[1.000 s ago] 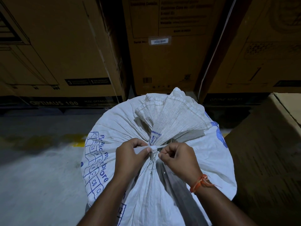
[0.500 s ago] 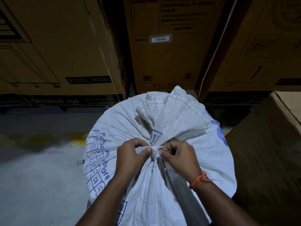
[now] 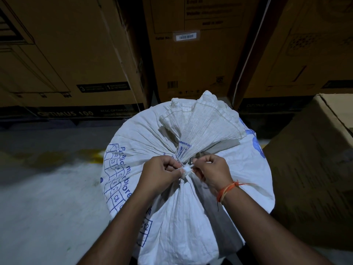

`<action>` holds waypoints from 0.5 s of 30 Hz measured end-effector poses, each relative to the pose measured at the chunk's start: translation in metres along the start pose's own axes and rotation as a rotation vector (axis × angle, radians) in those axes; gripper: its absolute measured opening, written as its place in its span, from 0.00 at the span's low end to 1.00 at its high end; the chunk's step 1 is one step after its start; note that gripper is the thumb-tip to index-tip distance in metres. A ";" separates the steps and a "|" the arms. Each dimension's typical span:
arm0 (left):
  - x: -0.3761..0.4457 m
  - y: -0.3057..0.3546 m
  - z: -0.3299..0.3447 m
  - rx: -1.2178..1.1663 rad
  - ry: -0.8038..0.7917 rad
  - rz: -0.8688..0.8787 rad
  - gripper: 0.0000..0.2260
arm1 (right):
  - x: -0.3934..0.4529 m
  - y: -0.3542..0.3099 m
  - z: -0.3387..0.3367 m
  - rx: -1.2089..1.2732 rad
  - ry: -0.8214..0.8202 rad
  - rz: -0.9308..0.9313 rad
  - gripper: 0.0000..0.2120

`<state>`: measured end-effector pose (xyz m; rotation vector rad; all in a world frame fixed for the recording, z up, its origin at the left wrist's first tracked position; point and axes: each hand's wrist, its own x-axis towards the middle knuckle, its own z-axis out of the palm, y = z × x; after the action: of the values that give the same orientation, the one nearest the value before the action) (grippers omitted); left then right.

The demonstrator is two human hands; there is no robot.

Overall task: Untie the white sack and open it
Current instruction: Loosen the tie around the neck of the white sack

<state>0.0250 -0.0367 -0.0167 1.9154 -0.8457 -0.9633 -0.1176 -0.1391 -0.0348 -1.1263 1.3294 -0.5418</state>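
A full white woven sack (image 3: 145, 146) with blue print stands in front of me, its gathered mouth fanned out above a tied neck. A white string knot (image 3: 186, 171) cinches that neck. My left hand (image 3: 159, 174) pinches the knot from the left side. From the right, my right hand (image 3: 212, 172) pinches a strand of the same tie; an orange thread band circles its wrist. The knot looks tied, and the sack's mouth stays bunched.
Tall brown cardboard cartons (image 3: 193, 60) stand close behind the sack. Another carton (image 3: 313, 180) presses against the sack's right side. Grey concrete floor (image 3: 44, 203) with a faded yellow mark lies to the left.
Both hands have stayed at the tie, shifting slightly lower at the sack's neck with the fingers reworking the knot. The knot shows more clearly between the fingertips now.
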 end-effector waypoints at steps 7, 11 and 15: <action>-0.001 0.001 0.001 -0.069 0.081 -0.034 0.19 | -0.001 -0.001 0.001 -0.014 0.071 0.009 0.10; 0.009 -0.004 0.007 -0.206 0.122 -0.169 0.20 | 0.006 0.002 -0.004 -0.036 0.113 -0.019 0.14; 0.019 0.000 0.025 -0.151 0.141 -0.259 0.22 | 0.010 0.003 -0.003 -0.048 0.074 -0.012 0.13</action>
<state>0.0132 -0.0612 -0.0314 1.9650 -0.4372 -0.9991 -0.1188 -0.1470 -0.0418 -1.1640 1.4067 -0.5678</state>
